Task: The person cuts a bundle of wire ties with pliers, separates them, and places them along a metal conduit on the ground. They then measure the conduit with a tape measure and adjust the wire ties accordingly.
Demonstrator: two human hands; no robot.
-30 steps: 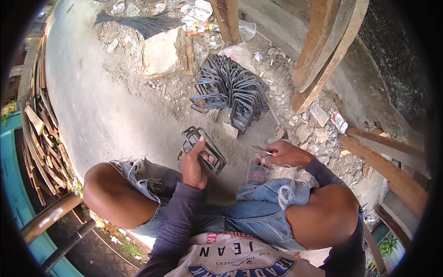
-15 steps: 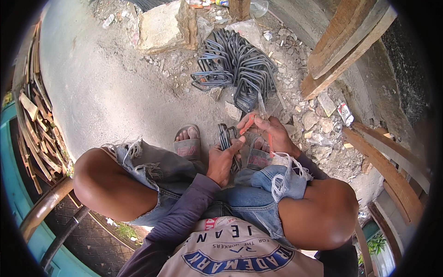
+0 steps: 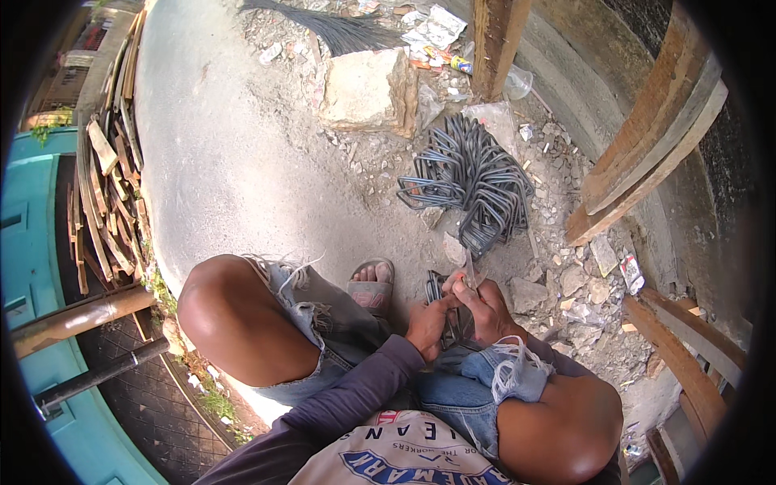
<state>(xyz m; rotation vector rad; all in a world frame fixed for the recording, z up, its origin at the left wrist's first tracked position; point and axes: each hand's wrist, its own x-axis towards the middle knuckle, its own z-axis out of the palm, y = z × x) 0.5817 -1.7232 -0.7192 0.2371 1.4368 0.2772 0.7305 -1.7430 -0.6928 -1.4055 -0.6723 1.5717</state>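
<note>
The left hand [image 3: 428,330] clasps its fingers on rebar stirrups [image 3: 434,284], before the body; the right hand [image 3: 483,311] pinches an orange-handled tool [image 3: 469,260] — better to brace the stirrups firmly, with the tip pointing away from the left hand.

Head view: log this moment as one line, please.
left hand: holding metal loops | right hand: close beside left, holding thin tool, blurred | beyond hands: loop pile, stone block
</note>
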